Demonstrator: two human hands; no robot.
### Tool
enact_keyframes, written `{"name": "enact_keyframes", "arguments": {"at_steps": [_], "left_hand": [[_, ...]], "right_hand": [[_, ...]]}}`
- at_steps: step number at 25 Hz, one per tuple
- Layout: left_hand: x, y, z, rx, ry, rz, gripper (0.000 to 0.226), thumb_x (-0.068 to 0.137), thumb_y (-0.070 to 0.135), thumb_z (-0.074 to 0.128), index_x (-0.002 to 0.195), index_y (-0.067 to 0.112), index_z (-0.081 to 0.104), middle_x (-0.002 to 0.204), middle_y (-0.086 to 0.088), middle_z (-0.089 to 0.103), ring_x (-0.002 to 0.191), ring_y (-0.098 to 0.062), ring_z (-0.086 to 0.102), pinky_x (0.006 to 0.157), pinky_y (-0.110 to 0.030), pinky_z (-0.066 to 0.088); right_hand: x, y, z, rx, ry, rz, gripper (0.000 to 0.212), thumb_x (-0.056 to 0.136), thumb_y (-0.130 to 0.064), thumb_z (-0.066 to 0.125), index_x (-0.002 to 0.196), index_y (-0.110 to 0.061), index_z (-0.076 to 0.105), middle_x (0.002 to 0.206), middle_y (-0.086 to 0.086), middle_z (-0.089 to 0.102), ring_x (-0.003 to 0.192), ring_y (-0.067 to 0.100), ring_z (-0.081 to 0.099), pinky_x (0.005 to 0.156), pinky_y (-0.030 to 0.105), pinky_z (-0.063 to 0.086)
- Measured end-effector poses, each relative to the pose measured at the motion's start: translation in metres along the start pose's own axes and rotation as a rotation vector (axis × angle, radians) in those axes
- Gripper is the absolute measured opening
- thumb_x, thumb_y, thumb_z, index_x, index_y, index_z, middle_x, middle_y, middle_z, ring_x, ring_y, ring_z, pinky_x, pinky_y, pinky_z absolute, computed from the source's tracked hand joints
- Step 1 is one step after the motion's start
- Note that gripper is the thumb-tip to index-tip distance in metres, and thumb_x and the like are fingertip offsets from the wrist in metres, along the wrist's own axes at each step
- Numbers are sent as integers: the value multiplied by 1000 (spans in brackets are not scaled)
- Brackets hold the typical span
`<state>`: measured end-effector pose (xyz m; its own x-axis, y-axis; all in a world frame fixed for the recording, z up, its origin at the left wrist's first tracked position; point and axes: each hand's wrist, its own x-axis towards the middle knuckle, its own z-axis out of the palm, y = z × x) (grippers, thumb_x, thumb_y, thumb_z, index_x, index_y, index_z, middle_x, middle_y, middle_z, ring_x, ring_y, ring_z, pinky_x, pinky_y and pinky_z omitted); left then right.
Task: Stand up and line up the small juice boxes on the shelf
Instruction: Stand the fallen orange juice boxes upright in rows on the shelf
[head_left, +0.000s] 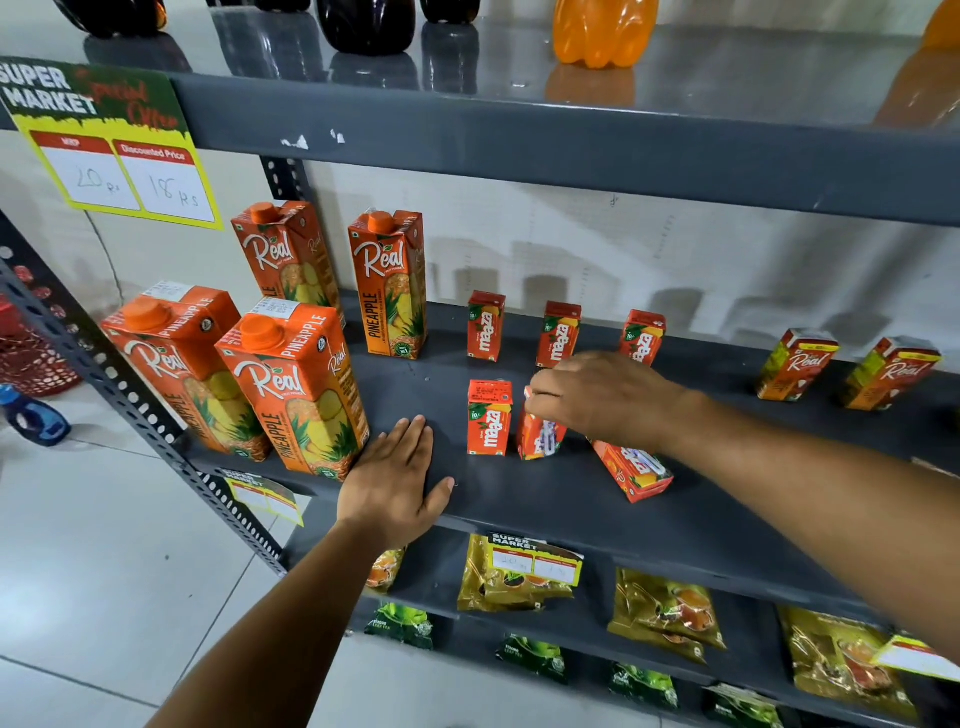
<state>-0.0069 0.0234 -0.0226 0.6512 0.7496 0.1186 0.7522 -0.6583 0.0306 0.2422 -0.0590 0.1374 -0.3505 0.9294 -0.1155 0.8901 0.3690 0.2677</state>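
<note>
The right hand (602, 397) has its grip pinched on the top of a tilted juice box (537, 434), just right of the upright front Maaza box (488, 418). One fallen box (631, 473) lies flat under that wrist, long axis running front to back. The left hand (397, 480) rests flat and spread on the shelf (545, 504). The big cartons (301, 389) read "Real Pineapple".

Dark grey shelf (519, 499). Small juice boxes (488, 418) red-orange, white lettering, green corner patch. Tall cartons (296, 389) at left orange, white script, yellow pineapple print, orange caps. Far-right small cartons (795, 364) red-orange with yellow-green side. Price sign (111, 140) yellow, green, red, white panels. Bottle (602, 31) above orange.
</note>
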Motion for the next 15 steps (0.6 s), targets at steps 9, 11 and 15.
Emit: {"name": "enact_keyframes", "arguments": {"at_steps": [9,11,15], "left_hand": [[0,1,-1,-1,-10,-10,83,89,61,10,150,6,22,160,-11,18,148,-25,14,118,-38,10],[0,1,-1,-1,-11,-11,83,89,61,9,150,6,21,160,-11,18,148,-25,13,118,-38,10],[0,1,-1,3,-17,-13,84,88,61,8,151,7,19,161,-10,15,148,-24,12,118,-38,9]], "right_hand": [[11,14,7,369,-24,107,62,84,3,60,137,-25,45,140,-5,44,123,16,46,91,31,46],[15,16,8,402,-42,167,57,86,-4,62,137,-25,46,142,-4,45,127,16,44,96,32,45],[14,16,8,419,-54,210,57,85,-18,69,137,-24,46,139,0,52,124,18,48,96,38,47]]}}
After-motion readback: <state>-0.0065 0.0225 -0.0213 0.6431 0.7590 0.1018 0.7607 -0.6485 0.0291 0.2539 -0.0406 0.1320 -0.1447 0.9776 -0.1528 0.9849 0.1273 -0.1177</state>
